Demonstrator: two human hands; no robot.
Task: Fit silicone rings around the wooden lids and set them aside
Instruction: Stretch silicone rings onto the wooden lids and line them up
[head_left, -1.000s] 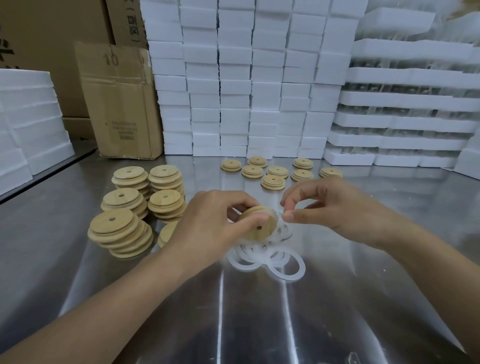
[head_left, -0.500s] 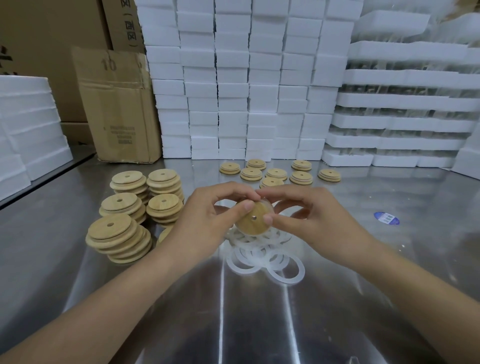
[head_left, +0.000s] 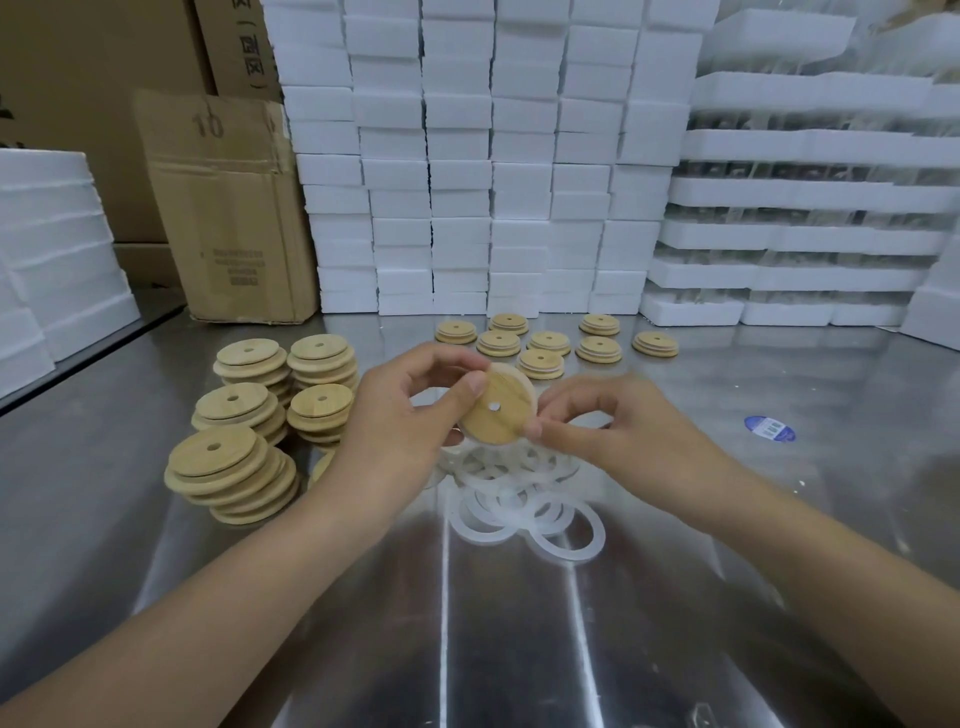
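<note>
Round pale-wood lid with centre hole (head_left: 497, 406): held tilted above the table, flat face to the camera, a whitish band along its upper rim.
Left hand (head_left: 410, 415): thumb and curled fingers grip the lid's left edge.
Right hand (head_left: 618, 426): thumb and forefinger pinch the lower right edge.
Translucent white silicone rings (head_left: 519, 501): loose heap on the shiny steel table (head_left: 519, 649), beneath the lid.
Stacks of bare wooden lids (head_left: 234, 462): left of the hands.
Single wooden lids laid flat (head_left: 548, 343): spread behind.
White foam blocks (head_left: 467, 156): stacked at the back.
</note>
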